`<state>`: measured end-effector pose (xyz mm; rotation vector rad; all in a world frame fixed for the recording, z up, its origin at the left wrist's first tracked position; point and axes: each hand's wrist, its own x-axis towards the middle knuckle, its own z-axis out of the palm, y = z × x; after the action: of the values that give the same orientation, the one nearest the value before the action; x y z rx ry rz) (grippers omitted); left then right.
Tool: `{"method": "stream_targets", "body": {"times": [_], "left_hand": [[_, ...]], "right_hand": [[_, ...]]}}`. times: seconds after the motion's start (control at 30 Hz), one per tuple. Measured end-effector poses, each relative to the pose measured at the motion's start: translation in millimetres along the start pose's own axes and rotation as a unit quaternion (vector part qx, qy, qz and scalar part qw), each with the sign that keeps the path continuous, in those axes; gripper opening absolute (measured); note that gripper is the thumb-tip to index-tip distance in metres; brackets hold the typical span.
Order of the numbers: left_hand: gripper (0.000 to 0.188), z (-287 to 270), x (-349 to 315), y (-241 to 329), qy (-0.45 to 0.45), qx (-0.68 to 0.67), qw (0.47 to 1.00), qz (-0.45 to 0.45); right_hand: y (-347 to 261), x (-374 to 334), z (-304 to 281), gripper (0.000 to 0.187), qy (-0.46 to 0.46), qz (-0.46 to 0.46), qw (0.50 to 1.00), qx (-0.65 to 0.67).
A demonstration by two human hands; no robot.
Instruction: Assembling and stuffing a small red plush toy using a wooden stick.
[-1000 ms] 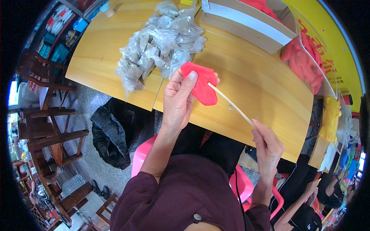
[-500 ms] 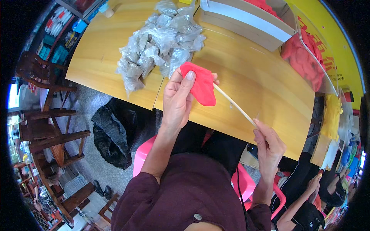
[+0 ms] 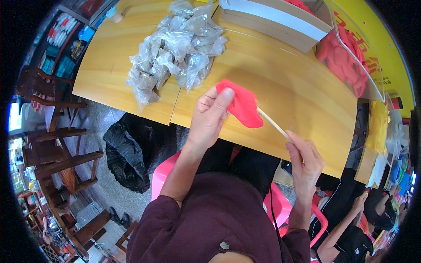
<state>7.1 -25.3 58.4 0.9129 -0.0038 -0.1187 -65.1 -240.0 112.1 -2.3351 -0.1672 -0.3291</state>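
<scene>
My left hand (image 3: 207, 117) pinches one end of a small red cloth pouch (image 3: 244, 108) between thumb and fingers, above the near part of the table. Between finger and thumb, my right hand (image 3: 308, 161) holds a thin, pale wooden stick (image 3: 272, 122). The stick slants up to the left, and its far end disappears at the pouch's right edge. Whether that end is inside the cloth or behind it, I cannot tell.
Clear plastic bags with greyish contents (image 3: 180, 46) are heaped on the wooden table (image 3: 272, 74). Behind stands a cardboard box (image 3: 274, 24) with red cloth, beside a clear bin of red pieces (image 3: 344, 61). A black bag (image 3: 127, 153) lies on the floor left. Another person's arm (image 3: 346, 228) shows lower right.
My left hand and the red pouch have shifted right and slightly down, toward my right hand. Less of the stick shows between them. Fingers that showed behind the pouch's right side are gone from there.
</scene>
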Motion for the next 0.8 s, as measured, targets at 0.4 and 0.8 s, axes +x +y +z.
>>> {"method": "stream_targets", "body": {"times": [0.4, 0.8], "left_hand": [[0.04, -10.4, 3.3, 1.0, -0.018, -0.177, 0.98, -0.083], [0.039, -6.7, 2.9, 1.1, -0.033, -0.061, 0.997, -0.04]], "right_hand": [[-0.3, -6.3, -5.5, 0.029, 0.016, -0.033, 0.999, -0.017], [4.6, -9.8, -8.1, 0.032, 0.002, -0.068, 0.995, -0.073]]}}
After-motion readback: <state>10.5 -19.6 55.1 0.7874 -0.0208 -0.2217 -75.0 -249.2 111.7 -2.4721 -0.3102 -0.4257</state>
